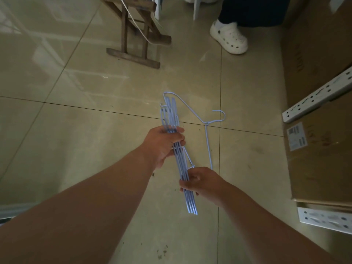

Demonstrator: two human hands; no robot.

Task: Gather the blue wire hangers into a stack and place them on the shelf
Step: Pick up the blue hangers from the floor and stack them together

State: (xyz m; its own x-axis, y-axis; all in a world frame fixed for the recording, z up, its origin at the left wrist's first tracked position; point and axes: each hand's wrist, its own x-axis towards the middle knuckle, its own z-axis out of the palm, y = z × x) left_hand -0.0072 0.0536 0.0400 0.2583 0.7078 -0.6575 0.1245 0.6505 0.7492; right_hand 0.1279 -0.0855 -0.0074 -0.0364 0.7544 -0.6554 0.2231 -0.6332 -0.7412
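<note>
Thin pale-blue wire hangers (178,149), edge-on bundle in both hands.

Bare forearms and hands, nothing worn

Both forearms are showing bare from the lower edge of the frame up to the middle, with no sleeves reaching them; the left hand (163,143) and right hand (202,181) are wearing no gloves, rings, watches or bands.

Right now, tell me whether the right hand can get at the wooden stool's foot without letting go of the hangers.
Probably not. The right hand grips the hanger bundle near the body; the wooden stool stands far ahead across bare floor.
</note>
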